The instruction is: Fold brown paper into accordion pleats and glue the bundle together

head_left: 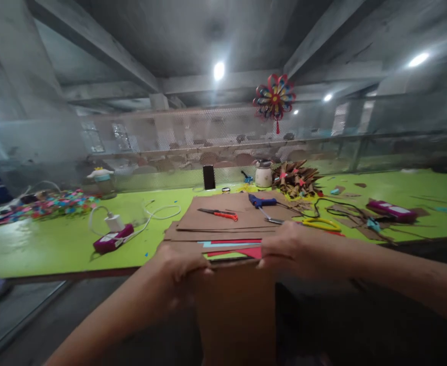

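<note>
Nearest to us, the lower end of the brown cardboard panel is cut off by the frame, and the space beneath the desk is too dark to make out. The panel hangs upright at the near edge, between the two hands. Motion blurs both hands, and we cannot tell how the fingers lie behind the board. The left hand has its fingers curled narrowly over the upper left corner; the right hand grips the upper right corner, fingers bent and closed on the cardboard.

Just beyond the top edge we see red and pale blue strips, partly covered by the right hand. Farther back, flat cardboard sheets carry a red-handled cutting tool and a blue glue gun. Yellow-handled scissors lie to the right, their blades partly hidden. Purple power strips stand at left and right.

At the far side of the green desk we note a dark upright slab, a pale jar and a heap of brown rolled pieces. Behind a mesh screen, hazy to us, extends a concrete room; a red flower ornament hangs at right.
</note>
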### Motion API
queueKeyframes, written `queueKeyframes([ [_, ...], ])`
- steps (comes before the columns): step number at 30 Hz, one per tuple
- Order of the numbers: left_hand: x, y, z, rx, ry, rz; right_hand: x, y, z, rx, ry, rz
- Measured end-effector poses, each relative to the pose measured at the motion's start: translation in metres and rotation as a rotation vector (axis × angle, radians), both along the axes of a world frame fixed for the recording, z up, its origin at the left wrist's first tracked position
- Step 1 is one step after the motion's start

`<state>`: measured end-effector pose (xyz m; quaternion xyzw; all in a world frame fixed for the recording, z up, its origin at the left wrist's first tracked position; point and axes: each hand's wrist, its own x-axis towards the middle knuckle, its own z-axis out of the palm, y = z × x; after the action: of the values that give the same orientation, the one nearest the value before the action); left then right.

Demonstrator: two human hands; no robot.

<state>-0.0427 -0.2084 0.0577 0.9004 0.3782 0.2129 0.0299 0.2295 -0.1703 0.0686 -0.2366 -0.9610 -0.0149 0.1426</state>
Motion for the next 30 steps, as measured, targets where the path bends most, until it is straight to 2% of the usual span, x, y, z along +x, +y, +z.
queueKeyframes([
  [4,0.0,0.015,-0.001,0.012,0.008,0.096,-0.001,0.02,-0.01,0.011,0.137,0.044],
  [8,-0.001,0.026,-0.002,0.018,-0.063,0.1,0.002,0.029,-0.014,-0.045,0.247,0.018],
  [10,-0.003,0.03,-0.001,-0.071,-0.098,0.071,0.006,0.032,-0.013,-0.211,0.3,0.018],
  [13,-0.006,0.037,0.002,-0.287,-0.194,0.008,0.01,0.037,-0.009,-0.551,0.44,0.023],
  [15,-0.004,0.045,0.004,-0.383,-0.271,-0.036,0.007,0.04,-0.005,-0.647,0.537,0.064],
  [18,0.008,0.062,0.007,-0.438,-0.325,-0.112,-0.005,0.04,0.006,-0.598,0.428,0.205],
  [21,0.029,0.081,0.008,-0.486,-0.425,-0.243,-0.015,0.035,0.018,-0.42,0.221,0.323],
  [23,0.043,0.092,0.004,-0.557,-0.489,-0.284,-0.016,0.033,0.025,-0.277,0.182,0.343],
  [25,0.054,0.103,-0.006,-0.616,-0.578,-0.313,-0.012,0.035,0.03,-0.169,0.163,0.315],
  [27,0.059,0.113,-0.021,-0.682,-0.618,-0.316,-0.005,0.041,0.03,-0.127,0.128,0.269],
  [30,0.057,0.127,-0.044,-0.772,-0.764,-0.253,0.002,0.058,0.024,-0.221,0.077,0.202],
])
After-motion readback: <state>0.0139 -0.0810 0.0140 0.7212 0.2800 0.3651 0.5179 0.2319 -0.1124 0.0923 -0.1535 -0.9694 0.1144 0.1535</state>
